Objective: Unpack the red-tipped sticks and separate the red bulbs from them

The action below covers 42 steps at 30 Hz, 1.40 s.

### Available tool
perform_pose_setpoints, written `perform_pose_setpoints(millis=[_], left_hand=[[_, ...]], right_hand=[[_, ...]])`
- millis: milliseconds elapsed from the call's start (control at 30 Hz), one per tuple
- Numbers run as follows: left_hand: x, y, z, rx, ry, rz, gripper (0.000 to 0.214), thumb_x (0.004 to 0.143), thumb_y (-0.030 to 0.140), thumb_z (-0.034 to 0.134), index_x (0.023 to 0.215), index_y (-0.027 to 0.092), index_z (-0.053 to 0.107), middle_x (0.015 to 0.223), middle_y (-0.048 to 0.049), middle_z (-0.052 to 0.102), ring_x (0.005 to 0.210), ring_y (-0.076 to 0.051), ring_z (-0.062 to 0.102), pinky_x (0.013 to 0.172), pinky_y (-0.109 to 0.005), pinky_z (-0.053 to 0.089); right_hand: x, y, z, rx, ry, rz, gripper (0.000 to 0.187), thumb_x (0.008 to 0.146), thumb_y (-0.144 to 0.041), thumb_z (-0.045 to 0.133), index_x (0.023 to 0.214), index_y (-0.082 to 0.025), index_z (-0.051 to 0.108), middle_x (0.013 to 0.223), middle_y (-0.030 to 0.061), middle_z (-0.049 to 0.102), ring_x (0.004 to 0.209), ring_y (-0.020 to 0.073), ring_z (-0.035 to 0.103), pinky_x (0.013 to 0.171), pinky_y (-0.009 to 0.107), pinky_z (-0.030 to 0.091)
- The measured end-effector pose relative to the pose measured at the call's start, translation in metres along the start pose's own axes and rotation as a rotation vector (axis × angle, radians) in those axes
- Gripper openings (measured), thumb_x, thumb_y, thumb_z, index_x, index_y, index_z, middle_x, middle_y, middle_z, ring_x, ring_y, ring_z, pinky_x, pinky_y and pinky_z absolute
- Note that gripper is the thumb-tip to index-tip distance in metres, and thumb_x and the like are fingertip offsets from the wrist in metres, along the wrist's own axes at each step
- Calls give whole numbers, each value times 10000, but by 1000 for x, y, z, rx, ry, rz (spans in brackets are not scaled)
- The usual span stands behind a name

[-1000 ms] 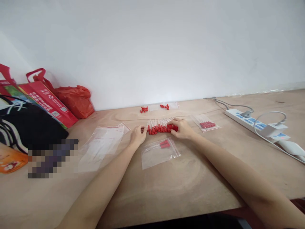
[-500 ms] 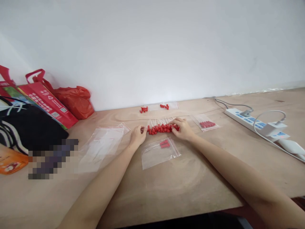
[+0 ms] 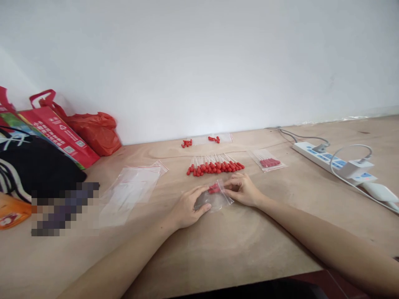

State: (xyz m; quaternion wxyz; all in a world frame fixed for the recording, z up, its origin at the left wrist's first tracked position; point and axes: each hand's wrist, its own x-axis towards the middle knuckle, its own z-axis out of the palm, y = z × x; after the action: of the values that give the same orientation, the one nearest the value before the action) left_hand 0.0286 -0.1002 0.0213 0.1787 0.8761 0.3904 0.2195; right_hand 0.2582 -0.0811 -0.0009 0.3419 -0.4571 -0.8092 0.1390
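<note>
A small clear zip bag [image 3: 215, 198] with a few red pieces inside lies on the wooden table [image 3: 237, 245] in front of me. My left hand [image 3: 187, 207] rests on its left part, fingers curled over the plastic. My right hand [image 3: 241, 190] pinches the bag's right edge near the opening. Just beyond the bag lies a row of red-tipped white sticks [image 3: 215, 166], touched by neither hand.
A stack of empty clear bags [image 3: 131, 189] lies to the left. A filled bag [image 3: 268, 162] and loose red pieces [image 3: 187, 143] lie farther back. A white power strip [image 3: 333, 162] with cables is at right. Red and black bags [image 3: 62, 133] crowd the left edge.
Both hands left the row of red-tipped sticks and came back toward me onto the small clear bag. The sticks now lie spread in a row, uncovered.
</note>
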Motion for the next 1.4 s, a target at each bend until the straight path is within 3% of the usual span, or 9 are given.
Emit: perform_pose_setpoints(millis=[133,233,333,500,700,933,1033,1267,1400], left_hand=[[2,-1,-2,0,-66,-4,443,790,335,503,1215,250,411,1238,-33,504,1121,-204,471,944,-369,371],[3,-2,-4,16,-83,-2,446,788,355,505,1212,256,410,1223,-24,519,1101,-204,489,927,-359,383],[2,-2,-4,43,-86,-25,451,791,366,495,1217,248,405,1225,-26,519,1099,-207,492,932,-363,380],[2,-3,-2,43,-78,-25,464,783,364,504,1220,248,400,1236,-22,511,1111,-204,483,937,-359,379],[1,-4,-2,46,-95,-57,467,786,395,495,1213,225,409,1245,-46,500,1127,-211,469,946,-368,375],[0,-6,-2,42,-116,-28,497,801,418,470,1242,212,373,1286,-67,454,1166,-218,428,968,-387,356],[0,-6,-3,37,-132,-31,504,805,425,462,1252,212,363,1294,-70,444,1179,-221,412,977,-399,345],[-1,-5,-5,16,-138,-56,505,812,421,454,1263,225,337,1307,-67,429,1177,-220,410,976,-401,339],[-2,-4,-6,30,-147,-66,507,814,422,446,1268,233,322,1312,-63,423,1179,-222,409,974,-405,336]], right_hand=[[5,-8,4,-30,-40,10,290,719,-447,596,934,-259,642,678,2,601,709,151,513,684,303,310],[7,-9,4,-63,-83,43,325,671,-495,623,850,-225,638,691,2,595,718,157,510,687,309,300],[7,-7,4,-39,-80,47,317,636,-482,657,767,-196,620,693,2,582,715,150,507,686,300,304],[7,-6,5,-38,-68,6,345,640,-469,658,889,-232,624,753,9,572,762,159,502,693,302,299],[8,-11,-3,-36,-138,16,292,564,-432,714,653,-190,577,724,-5,554,765,158,487,701,303,294],[3,-7,-10,-5,-189,-27,342,563,-417,720,810,-213,599,876,17,570,850,178,493,789,354,302],[4,-8,-9,-4,-228,-40,289,575,-405,715,744,-199,603,869,23,567,851,178,497,791,356,323],[3,5,-25,238,-337,122,183,644,-296,625,743,-165,544,656,-27,543,541,77,450,509,214,360],[3,7,-28,342,-389,67,235,625,-316,660,764,-169,541,706,-20,563,593,80,476,525,209,385]])
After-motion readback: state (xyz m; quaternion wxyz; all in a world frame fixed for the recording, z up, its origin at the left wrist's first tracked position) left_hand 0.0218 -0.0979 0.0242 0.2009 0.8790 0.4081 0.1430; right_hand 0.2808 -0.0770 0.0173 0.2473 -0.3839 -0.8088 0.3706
